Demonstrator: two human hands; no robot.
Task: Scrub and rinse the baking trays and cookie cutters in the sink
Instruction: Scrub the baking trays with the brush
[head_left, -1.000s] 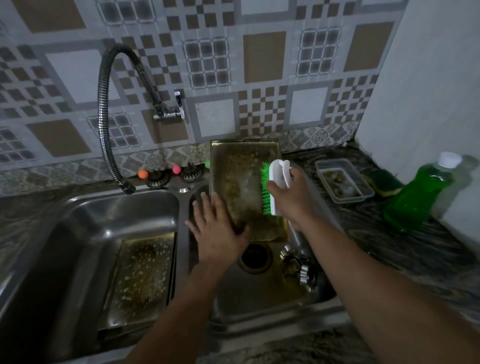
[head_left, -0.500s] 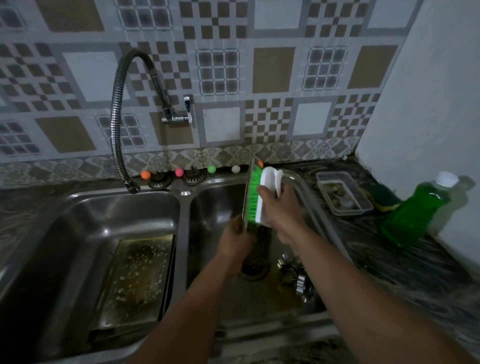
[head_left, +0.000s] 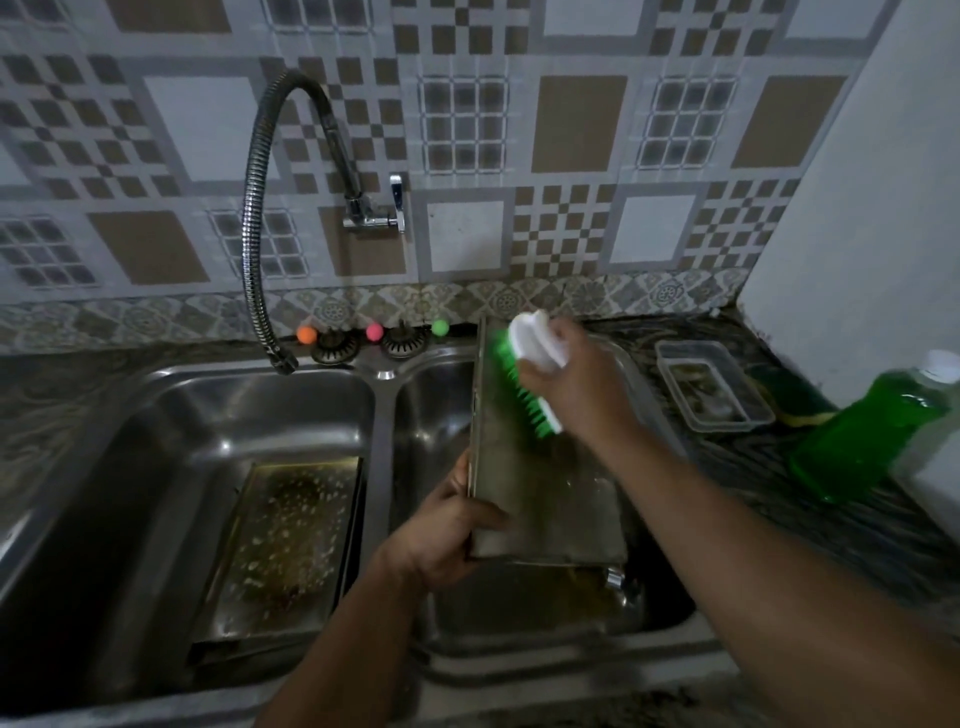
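Since a second ago I've flipped the baking tray (head_left: 545, 483) over, so what faces me now is its duller grey underside instead of the greasy inside. It's standing tilted in the right basin of the sink (head_left: 426, 395), long axis running from the near rim up toward the back edge by the wall. My left hand (head_left: 441, 535) is curled round the near left corner of it, thumb on the face, propping it up. My right hand (head_left: 571, 384) is wrapped tight around the white handle of the scrub brush (head_left: 524, 379), green bristles pressed against the tray's far end, so the tray stretches from that hand back toward me. I reckon the next strokes need to drag down the long axis toward the left hand. The right hand is obviously the one doing the work; the left just has to keep the tray from sliding. Second baking tray (head_left: 280, 551) is lying flat in the left basin, still crusty. A cookie cutter (head_left: 615, 577) pokes out under the held tray's near edge. Tap (head_left: 374, 218) doesn't seem to be running, and the dish soap bottle (head_left: 862, 436) sits on the counter at the right edge
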